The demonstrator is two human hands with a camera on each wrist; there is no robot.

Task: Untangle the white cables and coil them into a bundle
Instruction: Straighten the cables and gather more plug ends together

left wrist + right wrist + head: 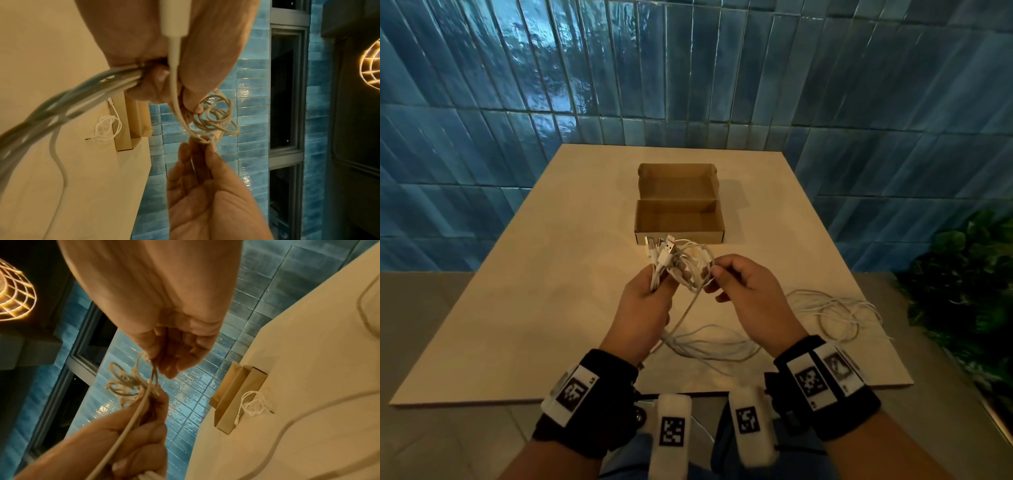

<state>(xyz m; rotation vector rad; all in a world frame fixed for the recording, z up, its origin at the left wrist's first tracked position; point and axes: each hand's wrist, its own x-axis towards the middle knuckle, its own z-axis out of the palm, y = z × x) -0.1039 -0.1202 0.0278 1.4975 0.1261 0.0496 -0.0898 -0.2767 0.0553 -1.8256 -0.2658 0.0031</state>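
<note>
While the left hand [645,301] clenches a sheaf of thin white cables [681,263] with their plug ends sticking up above the fist, the right hand [748,294] pinches one strand at the edge of the small coil between them, both held in the air above the near half of the pale beige table [517,308]. Judging by this, the coiling is only begun: a few small loops are wound, but long slack hangs from the left fist and trails in loose loops toward the table's near right corner [835,308], so most of the length remains to be drawn in and sorted. An open brown cardboard box [678,219] stands at the table's middle, with another small white tangle [255,404] just beside it. Nothing blocks the hands; crossings in the trailing slack could snag.
</note>
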